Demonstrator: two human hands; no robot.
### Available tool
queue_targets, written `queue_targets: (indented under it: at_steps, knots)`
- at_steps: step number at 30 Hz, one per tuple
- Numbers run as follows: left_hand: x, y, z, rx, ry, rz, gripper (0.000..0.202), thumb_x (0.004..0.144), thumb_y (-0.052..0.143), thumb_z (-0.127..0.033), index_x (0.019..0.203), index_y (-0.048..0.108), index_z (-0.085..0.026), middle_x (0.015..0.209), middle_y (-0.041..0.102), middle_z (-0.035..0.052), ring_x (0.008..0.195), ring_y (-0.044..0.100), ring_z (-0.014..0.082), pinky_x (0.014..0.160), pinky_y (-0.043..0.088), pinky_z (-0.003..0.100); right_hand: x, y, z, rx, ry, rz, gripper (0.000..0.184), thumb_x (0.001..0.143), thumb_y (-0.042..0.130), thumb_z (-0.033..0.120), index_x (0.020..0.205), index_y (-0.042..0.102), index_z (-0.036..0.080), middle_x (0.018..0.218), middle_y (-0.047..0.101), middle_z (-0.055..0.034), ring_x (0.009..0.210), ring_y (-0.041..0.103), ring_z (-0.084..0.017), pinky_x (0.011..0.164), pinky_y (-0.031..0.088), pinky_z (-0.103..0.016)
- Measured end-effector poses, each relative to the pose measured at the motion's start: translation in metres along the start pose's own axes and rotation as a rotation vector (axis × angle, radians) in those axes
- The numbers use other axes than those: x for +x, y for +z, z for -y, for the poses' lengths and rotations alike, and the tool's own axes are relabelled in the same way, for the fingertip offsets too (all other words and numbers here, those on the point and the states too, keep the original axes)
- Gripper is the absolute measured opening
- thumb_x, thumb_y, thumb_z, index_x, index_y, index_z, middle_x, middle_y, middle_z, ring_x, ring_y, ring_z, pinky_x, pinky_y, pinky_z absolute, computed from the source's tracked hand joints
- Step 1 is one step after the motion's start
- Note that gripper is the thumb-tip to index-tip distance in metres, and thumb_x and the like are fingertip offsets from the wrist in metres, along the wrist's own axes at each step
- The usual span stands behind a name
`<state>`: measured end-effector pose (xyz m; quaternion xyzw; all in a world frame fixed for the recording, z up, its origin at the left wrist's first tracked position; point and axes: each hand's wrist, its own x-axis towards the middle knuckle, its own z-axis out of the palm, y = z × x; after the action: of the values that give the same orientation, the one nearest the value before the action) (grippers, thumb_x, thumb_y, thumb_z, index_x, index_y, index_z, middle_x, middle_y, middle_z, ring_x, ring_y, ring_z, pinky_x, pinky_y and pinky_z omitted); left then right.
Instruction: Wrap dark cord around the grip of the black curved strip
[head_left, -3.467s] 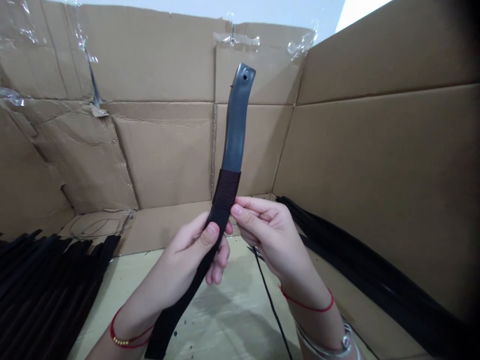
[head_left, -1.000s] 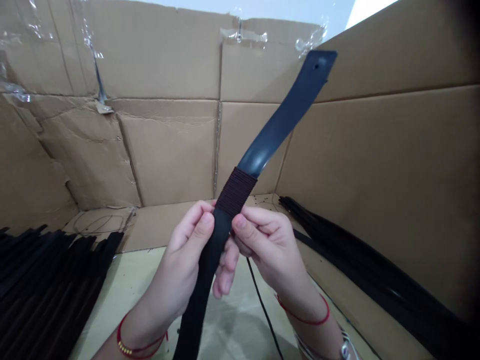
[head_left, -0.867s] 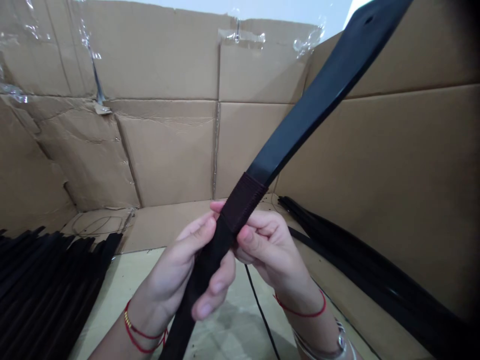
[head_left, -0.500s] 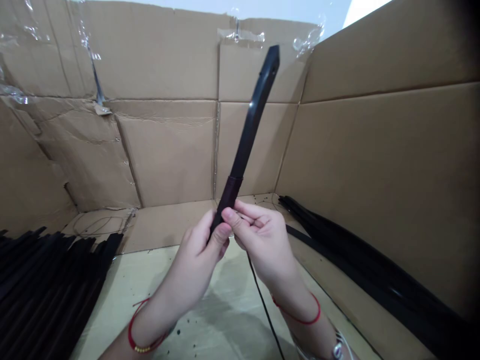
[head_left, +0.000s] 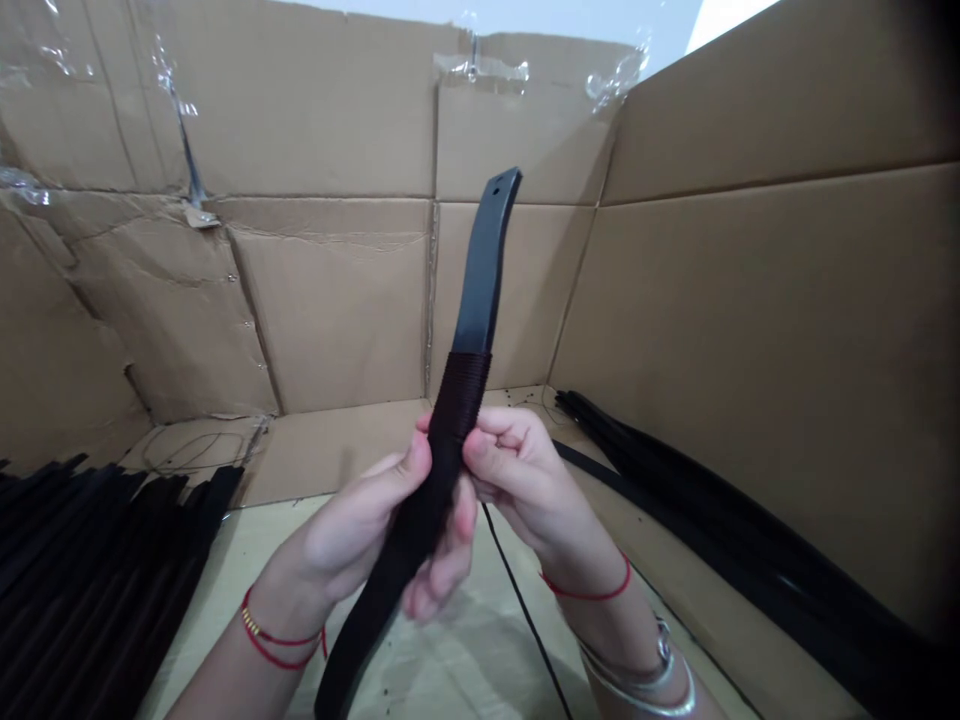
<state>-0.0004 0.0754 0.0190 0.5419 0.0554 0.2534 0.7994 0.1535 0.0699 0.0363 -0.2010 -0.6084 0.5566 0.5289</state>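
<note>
A curved, flat black strip [head_left: 484, 265] with a small hole near its tip slants up between my hands. Dark brown cord [head_left: 465, 385] is wound tightly round its middle part, just above my fingers. My left hand [head_left: 382, 520] is closed round the strip from the left, thumb on its face and fingers behind. With thumb and fingers, my right hand [head_left: 517, 480] pinches the strip's right edge at the lower end of the winding. A loose length of cord [head_left: 525, 605] hangs from below my right hand toward the bottom edge.
Many similar black strips [head_left: 97, 570] lie side by side at the left. Along the right wall rests a long black bundle [head_left: 697, 500]. Taped cardboard walls [head_left: 337, 300] enclose the pale work surface [head_left: 262, 560], which has small dark specks.
The strip has turned so its broad face shows, and its tip has dropped lower. My left hand has opened its grip somewhat and shifted along it; the right still pinches.
</note>
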Motion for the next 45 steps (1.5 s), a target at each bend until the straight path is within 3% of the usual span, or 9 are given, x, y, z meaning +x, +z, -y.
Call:
queue_targets:
  at_steps: [4, 7, 12, 16, 21, 27, 35, 40, 45]
  knots:
    - [0.005, 0.012, 0.004, 0.739, 0.312, -0.703, 0.043, 0.091, 0.052, -0.052, 0.119, 0.04, -0.022, 0.083, 0.065, 0.0028, 0.067, 0.063, 0.0138, 0.06, 0.048, 0.023, 0.005, 0.007, -0.004, -0.029, -0.053, -0.205, 0.023, 0.082, 0.071, 0.036, 0.082, 0.069, 0.013, 0.047, 0.033, 0.008, 0.039, 0.023, -0.003, 0.037, 0.02, -0.017]
    - [0.009, 0.015, 0.012, 1.231, 0.446, -0.89, 0.036, 0.095, 0.05, -0.033, 0.127, 0.035, -0.028, 0.102, 0.067, 0.0047, 0.08, 0.065, 0.0178, 0.065, 0.048, 0.027, 0.005, 0.007, -0.005, -0.022, -0.057, -0.269, 0.024, 0.081, 0.073, 0.034, 0.074, 0.066, 0.012, 0.051, 0.025, 0.0083, 0.044, 0.016, -0.002, 0.038, 0.011, -0.017]
    - [0.011, 0.012, 0.016, 1.481, 0.588, -0.872, 0.016, 0.099, 0.039, -0.024, 0.113, 0.047, -0.024, 0.08, 0.063, 0.001, 0.063, 0.059, 0.0141, 0.057, 0.041, 0.025, 0.003, -0.001, 0.004, -0.045, -0.029, -0.168, 0.019, 0.084, 0.071, 0.03, 0.087, 0.07, 0.011, 0.052, 0.023, 0.0088, 0.045, 0.013, -0.002, 0.039, 0.007, -0.018]
    - [0.007, 0.018, 0.008, 0.985, 0.501, -0.807, 0.011, 0.099, 0.042, -0.033, 0.1, 0.046, -0.023, 0.073, 0.059, -0.0023, 0.058, 0.056, 0.0095, 0.054, 0.043, 0.02, 0.004, -0.002, 0.005, -0.008, -0.012, -0.086, 0.019, 0.085, 0.069, 0.028, 0.093, 0.069, 0.01, 0.049, 0.034, 0.008, 0.041, 0.02, -0.002, 0.038, 0.014, -0.016]
    - [0.006, 0.02, 0.0, 0.145, 0.421, -0.377, 0.015, 0.1, 0.04, -0.034, 0.092, 0.04, -0.022, 0.065, 0.059, -0.0038, 0.041, 0.049, 0.0041, 0.037, 0.034, 0.009, 0.002, 0.003, -0.002, 0.046, -0.043, -0.023, 0.024, 0.091, 0.061, 0.034, 0.1, 0.068, 0.013, 0.051, 0.056, 0.0003, 0.04, 0.046, -0.009, 0.039, 0.031, -0.02]
    - [0.008, 0.001, 0.0, -0.219, 0.189, 0.088, 0.034, 0.102, 0.024, -0.038, 0.119, 0.047, -0.019, 0.053, 0.057, -0.0034, 0.025, 0.028, 0.0031, 0.027, 0.027, 0.01, -0.003, 0.006, 0.005, 0.031, -0.079, -0.092, 0.03, 0.076, 0.078, 0.035, 0.1, 0.075, 0.017, 0.065, 0.059, -0.0009, 0.051, 0.046, -0.006, 0.045, 0.035, -0.017]
    - [0.007, 0.015, 0.002, 0.972, 0.31, -0.74, 0.03, 0.096, 0.049, -0.044, 0.115, 0.052, -0.02, 0.072, 0.058, -0.0017, 0.058, 0.051, 0.0083, 0.054, 0.037, 0.018, 0.003, 0.009, 0.003, -0.15, -0.105, -0.327, 0.029, 0.075, 0.077, 0.037, 0.087, 0.073, 0.011, 0.049, 0.035, 0.0067, 0.042, 0.03, -0.005, 0.038, 0.028, -0.019]
    - [0.005, 0.02, 0.0, 0.692, 0.273, -0.584, 0.032, 0.099, 0.037, -0.048, 0.098, 0.052, -0.018, 0.068, 0.054, -0.0021, 0.05, 0.051, 0.008, 0.046, 0.038, 0.018, 0.002, 0.003, 0.008, -0.108, -0.057, -0.231, 0.021, 0.084, 0.071, 0.032, 0.08, 0.069, 0.011, 0.05, 0.024, 0.0086, 0.043, 0.014, -0.003, 0.039, 0.01, -0.018]
    - [0.002, 0.017, -0.003, 0.162, 0.244, -0.323, 0.031, 0.1, 0.037, -0.043, 0.096, 0.052, -0.017, 0.063, 0.054, -0.0023, 0.039, 0.047, 0.0039, 0.036, 0.033, 0.01, 0.001, 0.0, 0.011, -0.046, -0.086, -0.186, 0.018, 0.083, 0.07, 0.029, 0.078, 0.069, 0.012, 0.056, 0.05, 0.0026, 0.043, 0.02, -0.002, 0.039, 0.012, -0.019]
